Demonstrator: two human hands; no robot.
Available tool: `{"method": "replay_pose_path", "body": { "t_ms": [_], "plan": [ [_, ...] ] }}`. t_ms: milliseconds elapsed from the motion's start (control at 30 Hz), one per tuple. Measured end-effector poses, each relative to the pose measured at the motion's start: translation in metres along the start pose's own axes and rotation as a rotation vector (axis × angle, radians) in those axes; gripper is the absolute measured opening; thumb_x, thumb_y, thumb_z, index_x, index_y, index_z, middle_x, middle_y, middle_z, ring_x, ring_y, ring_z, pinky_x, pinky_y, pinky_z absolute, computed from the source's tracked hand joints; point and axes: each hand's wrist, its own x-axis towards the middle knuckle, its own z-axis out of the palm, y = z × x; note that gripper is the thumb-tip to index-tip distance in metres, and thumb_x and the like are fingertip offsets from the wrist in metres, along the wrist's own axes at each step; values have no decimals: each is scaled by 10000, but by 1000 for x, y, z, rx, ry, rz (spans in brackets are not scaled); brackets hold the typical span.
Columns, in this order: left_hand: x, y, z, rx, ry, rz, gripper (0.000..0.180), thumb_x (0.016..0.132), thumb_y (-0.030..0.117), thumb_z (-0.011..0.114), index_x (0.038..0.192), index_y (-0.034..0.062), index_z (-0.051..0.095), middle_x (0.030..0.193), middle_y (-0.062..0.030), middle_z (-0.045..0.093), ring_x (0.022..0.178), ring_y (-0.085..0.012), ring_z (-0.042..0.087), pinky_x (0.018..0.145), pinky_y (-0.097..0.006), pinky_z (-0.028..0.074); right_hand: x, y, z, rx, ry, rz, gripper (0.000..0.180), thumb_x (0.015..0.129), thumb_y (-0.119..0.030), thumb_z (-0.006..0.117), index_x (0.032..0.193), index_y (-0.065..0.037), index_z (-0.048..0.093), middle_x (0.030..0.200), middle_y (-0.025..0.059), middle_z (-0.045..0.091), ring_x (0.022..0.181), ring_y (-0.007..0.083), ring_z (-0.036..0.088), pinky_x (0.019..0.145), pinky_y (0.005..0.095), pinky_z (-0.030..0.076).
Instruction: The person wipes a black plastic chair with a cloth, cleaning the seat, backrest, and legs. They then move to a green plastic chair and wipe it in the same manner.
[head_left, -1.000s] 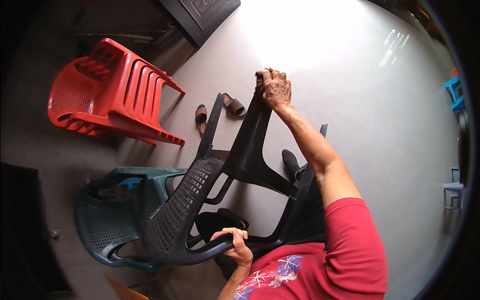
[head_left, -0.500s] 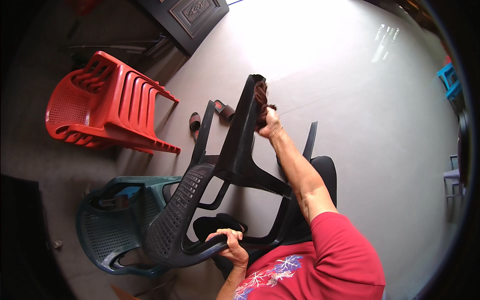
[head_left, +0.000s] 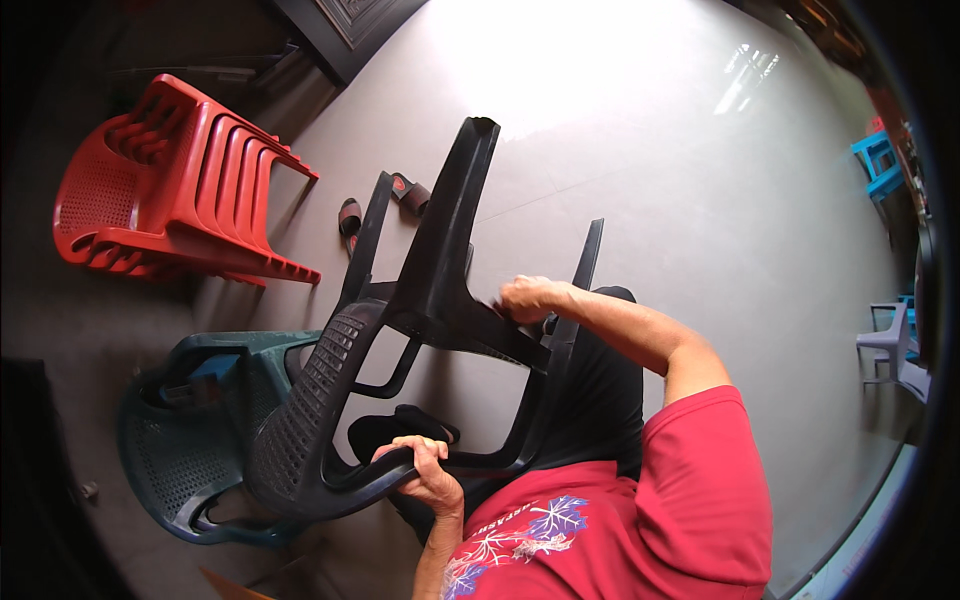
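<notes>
At scene centre, black plastic chair [head_left: 400,340] held tipped above the green chair [head_left: 190,440]: right hand [head_left: 528,298] slid from leg tip down to seat underside, grip closed there; left hand [head_left: 425,472] clasping the armrest

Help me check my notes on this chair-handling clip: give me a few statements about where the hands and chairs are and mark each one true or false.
1. The left hand grips the curved top edge of the black chair. True.
2. The right hand holds the tip of a chair leg. False: it rests on the underside of the seat, near the base of a leg.
3. The black chair stands upright on the floor. False: it is tipped, its legs pointing up and away.
4. The red chairs lie on their side as a nested stack. True.
5. A green chair sits below the black one, to the left. True.
6. The sandals are on the person's feet. False: they lie on the floor.
</notes>
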Motion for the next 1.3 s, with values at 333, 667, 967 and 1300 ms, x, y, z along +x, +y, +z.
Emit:
{"method": "replay_pose_path", "body": {
  "t_ms": [333, 667, 967, 1300],
  "plan": [
    [5, -2, -5, 100, -9, 5, 214, 852, 24, 480, 995, 68, 326, 744, -40, 450, 538, -99, 399, 491, -260, 400, 2, 103, 36, -559, -67, 238, 311, 827, -451, 567, 1041, -264, 694, 1135, 14, 579, 1128, 225, 470, 823, 386, 417],
    [4, -3, -5, 112, -70, 19, 198, 857, 23, 468, 1016, 75, 362, 751, -20, 393, 562, -74, 354, 498, -259, 373, -14, 150, 3, -403, 118, 760, 279, 815, -432, 572, 1025, -294, 693, 1158, 10, 535, 1160, 212, 434, 847, 407, 391],
    [3, -5, -4, 37, -6, -40, 232, 862, 28, 512, 1013, 77, 344, 775, -65, 480, 552, -117, 433, 492, -268, 411, 14, 130, 103, -371, -4, 482, 223, 808, -305, 556, 748, -93, 588, 743, 34, 568, 790, 181, 586, 559, 390, 422],
    [1, -4, -13, -135, -39, -66, 336, 848, -25, 523, 1102, 105, 344, 860, -56, 509, 624, -101, 463, 556, -261, 442, -94, -20, 55, 367, 177, 124, 226, 738, -148, 528, 865, -4, 648, 888, 228, 658, 834, 385, 648, 764, 427, 524]
  ]
}}
